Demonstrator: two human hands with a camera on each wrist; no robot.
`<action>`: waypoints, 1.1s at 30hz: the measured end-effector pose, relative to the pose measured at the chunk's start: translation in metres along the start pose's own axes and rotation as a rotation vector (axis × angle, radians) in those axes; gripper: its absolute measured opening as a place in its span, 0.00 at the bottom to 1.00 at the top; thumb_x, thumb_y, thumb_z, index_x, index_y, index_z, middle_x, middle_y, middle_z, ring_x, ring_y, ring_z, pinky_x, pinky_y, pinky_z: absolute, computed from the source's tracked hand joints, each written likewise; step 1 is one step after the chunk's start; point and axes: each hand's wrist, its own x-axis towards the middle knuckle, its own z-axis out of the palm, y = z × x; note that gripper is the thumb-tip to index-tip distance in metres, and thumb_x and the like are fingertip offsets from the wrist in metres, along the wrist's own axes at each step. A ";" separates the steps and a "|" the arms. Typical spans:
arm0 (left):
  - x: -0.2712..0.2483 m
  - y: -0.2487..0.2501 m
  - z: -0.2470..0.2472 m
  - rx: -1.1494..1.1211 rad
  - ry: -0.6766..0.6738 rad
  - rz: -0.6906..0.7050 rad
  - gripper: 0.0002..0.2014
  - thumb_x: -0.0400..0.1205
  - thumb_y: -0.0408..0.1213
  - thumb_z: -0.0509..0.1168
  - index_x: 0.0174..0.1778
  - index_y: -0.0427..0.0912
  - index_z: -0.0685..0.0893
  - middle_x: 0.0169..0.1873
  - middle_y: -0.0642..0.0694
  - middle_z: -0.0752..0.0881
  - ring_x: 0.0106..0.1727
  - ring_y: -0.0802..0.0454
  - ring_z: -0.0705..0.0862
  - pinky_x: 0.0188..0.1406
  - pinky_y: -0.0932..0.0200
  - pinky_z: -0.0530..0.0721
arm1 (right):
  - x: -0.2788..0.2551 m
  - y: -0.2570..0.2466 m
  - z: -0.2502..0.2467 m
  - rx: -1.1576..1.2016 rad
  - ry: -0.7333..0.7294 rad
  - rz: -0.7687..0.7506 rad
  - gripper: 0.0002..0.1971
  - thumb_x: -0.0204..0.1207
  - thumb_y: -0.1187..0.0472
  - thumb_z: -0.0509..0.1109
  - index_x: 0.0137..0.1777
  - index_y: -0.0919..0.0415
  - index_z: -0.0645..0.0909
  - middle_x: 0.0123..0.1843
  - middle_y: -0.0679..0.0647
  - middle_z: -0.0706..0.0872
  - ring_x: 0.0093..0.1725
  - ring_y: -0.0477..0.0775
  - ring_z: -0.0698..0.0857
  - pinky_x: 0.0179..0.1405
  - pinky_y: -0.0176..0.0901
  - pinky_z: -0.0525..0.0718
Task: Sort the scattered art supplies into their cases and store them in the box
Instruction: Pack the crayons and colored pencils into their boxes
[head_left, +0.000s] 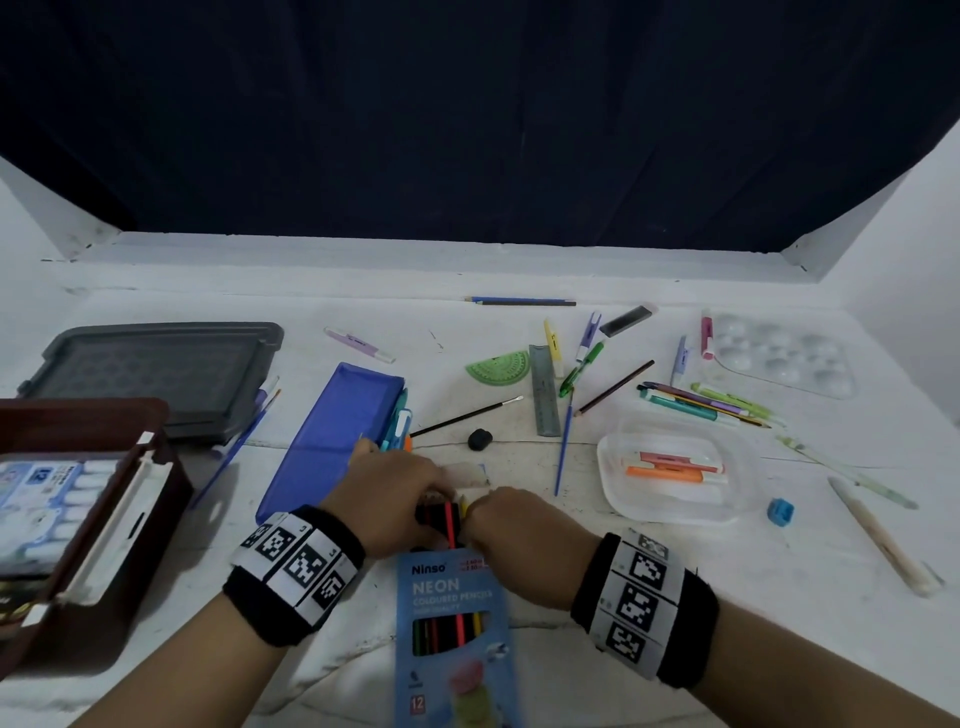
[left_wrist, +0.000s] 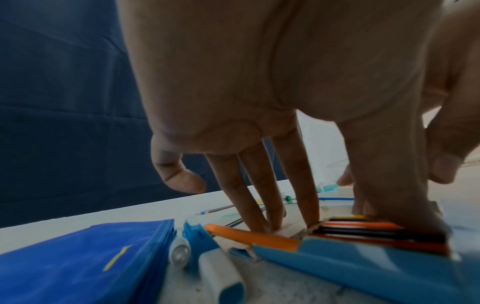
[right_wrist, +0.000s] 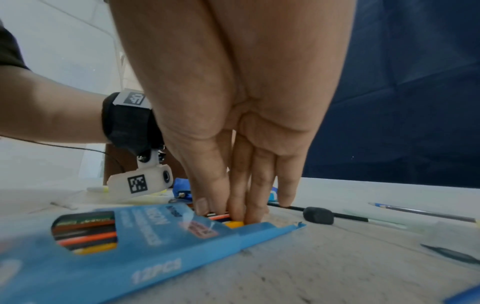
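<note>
White tabletop (head_left: 363, 291) is bearing a blue pencil box (head_left: 452, 639) at the near edge; left hand (head_left: 384, 499) and right hand (head_left: 524, 540), fingers straight and close together, are pressing the coloured pencils (right_wrist: 221, 218) at its open end

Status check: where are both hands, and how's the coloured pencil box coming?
Left hand and right hand both at the open end of the pencil box, straight fingers pressing the pencils in. Pencil ends not yet flush. Nothing blocking.

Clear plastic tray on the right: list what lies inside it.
Inside the clear plastic tray lie a few orange and pink markers. Their exact count is unclear, since they overlap.
</note>
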 end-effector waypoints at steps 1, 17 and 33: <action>0.001 0.000 -0.001 -0.004 -0.003 -0.003 0.18 0.68 0.62 0.73 0.51 0.61 0.84 0.46 0.61 0.86 0.51 0.62 0.82 0.59 0.48 0.63 | 0.001 0.003 -0.002 0.020 -0.001 -0.001 0.12 0.74 0.76 0.61 0.44 0.67 0.86 0.41 0.61 0.87 0.38 0.61 0.83 0.38 0.50 0.78; 0.008 -0.007 -0.005 -0.114 0.007 -0.007 0.30 0.71 0.74 0.42 0.47 0.57 0.78 0.37 0.63 0.82 0.41 0.65 0.81 0.56 0.55 0.77 | -0.029 0.085 -0.119 -0.059 0.419 0.167 0.07 0.80 0.55 0.66 0.50 0.51 0.86 0.43 0.45 0.88 0.42 0.47 0.86 0.46 0.52 0.86; 0.026 0.016 -0.025 -0.407 0.085 -0.053 0.02 0.88 0.48 0.59 0.53 0.62 0.76 0.31 0.54 0.85 0.32 0.58 0.83 0.32 0.58 0.81 | 0.003 0.227 -0.114 -0.363 -0.182 0.367 0.17 0.82 0.67 0.59 0.68 0.56 0.80 0.65 0.56 0.80 0.65 0.59 0.80 0.62 0.51 0.81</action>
